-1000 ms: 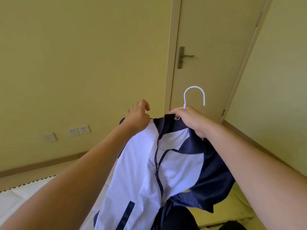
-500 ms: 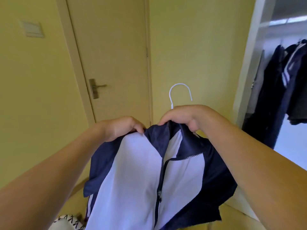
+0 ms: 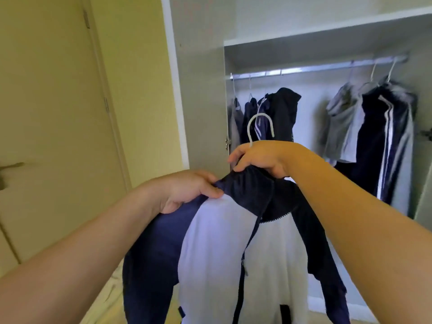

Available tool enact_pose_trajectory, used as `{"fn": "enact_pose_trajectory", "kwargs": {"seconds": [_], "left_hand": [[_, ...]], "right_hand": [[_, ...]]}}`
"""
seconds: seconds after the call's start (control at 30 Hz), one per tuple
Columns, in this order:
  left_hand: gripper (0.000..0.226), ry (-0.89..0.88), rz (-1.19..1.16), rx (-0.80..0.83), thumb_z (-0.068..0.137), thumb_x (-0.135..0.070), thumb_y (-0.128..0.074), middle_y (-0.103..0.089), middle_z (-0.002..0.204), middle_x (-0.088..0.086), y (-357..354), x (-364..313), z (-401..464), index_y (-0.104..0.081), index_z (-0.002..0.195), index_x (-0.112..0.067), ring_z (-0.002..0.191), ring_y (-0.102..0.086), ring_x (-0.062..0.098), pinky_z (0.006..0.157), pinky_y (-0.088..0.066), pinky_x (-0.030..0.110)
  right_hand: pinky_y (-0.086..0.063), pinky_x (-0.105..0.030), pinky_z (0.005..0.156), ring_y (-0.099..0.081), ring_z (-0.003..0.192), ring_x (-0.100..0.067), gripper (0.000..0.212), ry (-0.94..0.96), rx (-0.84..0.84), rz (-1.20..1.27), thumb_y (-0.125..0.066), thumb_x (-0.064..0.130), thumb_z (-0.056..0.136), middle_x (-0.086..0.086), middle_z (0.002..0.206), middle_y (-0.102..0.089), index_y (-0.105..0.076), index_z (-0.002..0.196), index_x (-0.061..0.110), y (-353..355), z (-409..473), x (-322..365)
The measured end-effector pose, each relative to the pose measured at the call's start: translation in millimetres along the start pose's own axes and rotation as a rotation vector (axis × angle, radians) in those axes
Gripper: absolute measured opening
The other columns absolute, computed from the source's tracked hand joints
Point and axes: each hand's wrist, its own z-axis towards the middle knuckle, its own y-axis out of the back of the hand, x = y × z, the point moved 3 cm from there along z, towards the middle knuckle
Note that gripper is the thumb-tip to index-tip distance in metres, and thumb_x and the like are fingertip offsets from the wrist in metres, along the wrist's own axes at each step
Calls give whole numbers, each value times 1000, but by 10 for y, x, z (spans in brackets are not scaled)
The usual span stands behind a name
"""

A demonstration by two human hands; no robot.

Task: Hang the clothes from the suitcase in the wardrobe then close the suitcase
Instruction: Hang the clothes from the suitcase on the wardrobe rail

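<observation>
The wardrobe (image 3: 327, 50) now fills the view — both hands, left hand (image 3: 187, 190) and right hand (image 3: 261, 157), still pinch the jacket (image 3: 222, 242) on its hanger (image 3: 259, 125) in front of it.

jacket (image 3: 217, 253) hem cut off btm | hanger (image 3: 259, 125) body hidden | hung clothes (image 3: 374, 127) blurred

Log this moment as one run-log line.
stage: carrying to wardrobe | left hand: pinches jacket shoulder | right hand: grips collar and hanger neck | rail: not yet hooked | suitcase: out of view

Wardrobe (image 3: 201, 94) w/ metal rail (image 3: 315, 67), dark & grey clothes (image 3: 383, 136) hung on it
</observation>
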Motion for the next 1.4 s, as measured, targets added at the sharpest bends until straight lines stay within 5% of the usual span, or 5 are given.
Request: {"fn": "enact_pose_trajectory", "kwargs": {"seconds": [0.17, 0.4, 0.6, 1.13, 1.4], "left_hand": [[7, -88, -61, -197, 89, 0, -60, -70, 86, 15, -619, -230, 923, -65, 90, -5, 80, -65, 27, 81, -51, 36], [13, -35, -51, -273, 93, -11, -55, -69, 98, 19, -1214, -364, 2485, -67, 90, -9, 91, -67, 32, 76, -52, 36], [17, 44, -176, -224, 95, -12, -50, -67, 103, 20, -1299, -1017, 3160, -66, 98, -8, 81, -61, 24, 76, -55, 39], [19, 33, -221, -179, 98, -6, -44, -57, 81, 4, -801, -3096, 3837, -55, 88, -17, 67, -54, 14, 47, -46, 20], [17, 37, -150, -230, 94, -7, -46, -64, 98, 16, -952, -3392, 4744, -61, 100, -10, 81, -60, 25, 69, -50, 34]], "right_hand": [[-41, -21, 67, -50, 81, -8, 21, 75, -238, -113, -60, 9, 93, 0, 94, -55, -60, 113, 13, 785, 230, -499], [-41, -44, 106, -43, 125, -34, 44, -160, -362, -312, -63, 28, 93, -16, 141, -34, -50, 132, 11, 1661, 1187, -1420], [-43, -39, 99, -44, 127, -33, 80, -383, -444, -17, -73, 41, 85, -12, 142, -31, -27, 145, 14, 2453, 1461, -1497], [-52, -51, 94, -65, 101, -36, 23, -396, -519, 313, -56, 13, 94, -20, 109, -66, -60, 115, 5, 4095, 1780, -593], [-53, -38, 84, -62, 95, -31, 25, -285, -519, 290, -51, 0, 90, -20, 109, -66, -63, 112, 2, 4795, 2263, -934]]}}
